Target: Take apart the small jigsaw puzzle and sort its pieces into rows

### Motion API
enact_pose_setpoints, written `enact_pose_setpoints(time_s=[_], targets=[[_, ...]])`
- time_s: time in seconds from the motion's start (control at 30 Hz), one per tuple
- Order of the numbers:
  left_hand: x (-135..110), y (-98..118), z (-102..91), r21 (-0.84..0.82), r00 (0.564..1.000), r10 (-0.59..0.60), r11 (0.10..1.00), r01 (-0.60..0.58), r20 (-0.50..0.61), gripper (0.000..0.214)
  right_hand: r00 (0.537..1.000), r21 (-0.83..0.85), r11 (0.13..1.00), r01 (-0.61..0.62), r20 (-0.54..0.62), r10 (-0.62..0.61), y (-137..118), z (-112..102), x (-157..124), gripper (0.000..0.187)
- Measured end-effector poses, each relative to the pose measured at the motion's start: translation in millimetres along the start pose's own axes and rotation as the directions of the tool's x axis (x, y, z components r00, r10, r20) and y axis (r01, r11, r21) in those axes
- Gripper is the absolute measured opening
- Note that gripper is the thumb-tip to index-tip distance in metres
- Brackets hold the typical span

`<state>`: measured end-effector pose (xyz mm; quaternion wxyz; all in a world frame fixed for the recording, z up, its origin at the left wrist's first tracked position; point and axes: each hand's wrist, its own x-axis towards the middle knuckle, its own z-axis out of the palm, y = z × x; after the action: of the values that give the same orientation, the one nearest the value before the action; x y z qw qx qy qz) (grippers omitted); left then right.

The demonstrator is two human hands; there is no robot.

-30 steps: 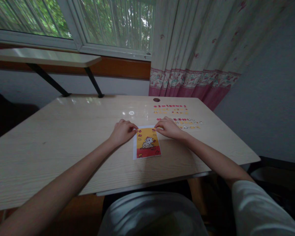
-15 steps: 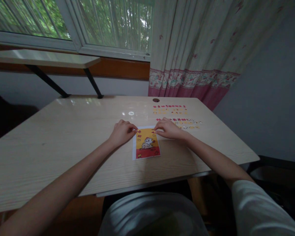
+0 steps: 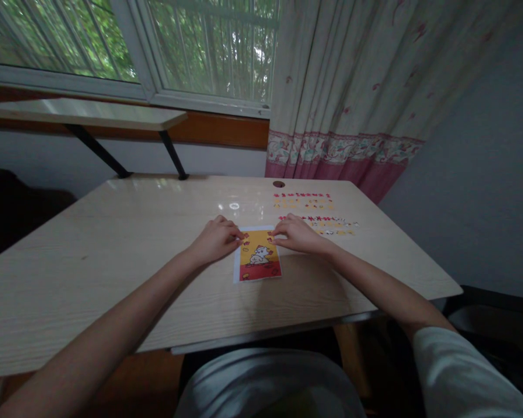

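Note:
A small printed picture sheet (image 3: 257, 270), yellow above and red below with a white cartoon animal in a red hat, lies on the desk in front of me. White paper shows along its left and top borders. At its upper left edge, the thumb and fingers of my left hand (image 3: 218, 239) are closed on the sheet. My right hand (image 3: 297, 233) pinches the opposite upper edge in the same way. Just beyond my right hand are rows of small red, yellow and white pieces (image 3: 303, 195), some hidden behind that hand.
The pale wooden desk (image 3: 113, 249) has a round cable hole (image 3: 279, 184) near its back edge. A raised shelf (image 3: 126, 115) on black supports stands at the back left. A curtain (image 3: 331, 139) hangs behind the desk, beside the window (image 3: 209, 58).
The view has tilted up slightly, so the desk and window appear lower. My left fingers have shifted slightly down over the sheet's left edge; both hands stay at the sheet.

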<state>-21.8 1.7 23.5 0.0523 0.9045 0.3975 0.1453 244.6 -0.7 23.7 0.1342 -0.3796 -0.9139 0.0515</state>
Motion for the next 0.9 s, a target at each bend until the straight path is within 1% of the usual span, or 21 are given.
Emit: enact_pose_setpoints(time_s=[0.13, 0.3, 0.47, 0.53, 0.6, 0.77, 0.9], targets=[[-1, -4, -2.7, 0.034, 1.0, -0.011, 0.999, 0.011, 0.001, 0.024, 1.0, -0.038, 0.999, -0.022, -0.002, 0.022, 9, 4, 16, 0.027], [-2, -8, -2.9, 0.054, 1.0, -0.03, 0.998, 0.03, -0.001, 0.024, 0.999, -0.118, 0.992, -0.046, 0.001, 0.046, 31, 7, 47, 0.027], [-2, -8, -2.9, 0.062, 0.999, -0.053, 0.997, 0.052, 0.011, 0.022, 0.99, -0.187, 0.973, -0.137, -0.006, 0.139, 54, 4, 76, 0.027], [-2, -8, -2.4, 0.06, 0.999, -0.049, 0.997, 0.048, 0.013, 0.022, 0.984, -0.181, 0.967, -0.178, -0.01, 0.179, 60, 2, 84, 0.028], [-1, -7, -1.9, 0.051, 1.0, -0.031, 0.998, 0.031, 0.002, 0.023, 0.981, -0.138, 0.971, -0.195, -0.007, 0.196, 64, 1, 89, 0.026], [-1, -6, -1.0, 0.02, 1.0, 0.005, 1.0, -0.005, -0.017, 0.022, 0.991, -0.006, 0.991, -0.137, 0.011, 0.137, 69, 3, 92, 0.019], [-1, -7, 0.4, 0.012, 1.0, 0.01, 1.0, -0.01, -0.003, 0.022, 0.997, 0.006, 0.997, -0.074, 0.0, 0.074, 64, 4, 85, 0.019]])
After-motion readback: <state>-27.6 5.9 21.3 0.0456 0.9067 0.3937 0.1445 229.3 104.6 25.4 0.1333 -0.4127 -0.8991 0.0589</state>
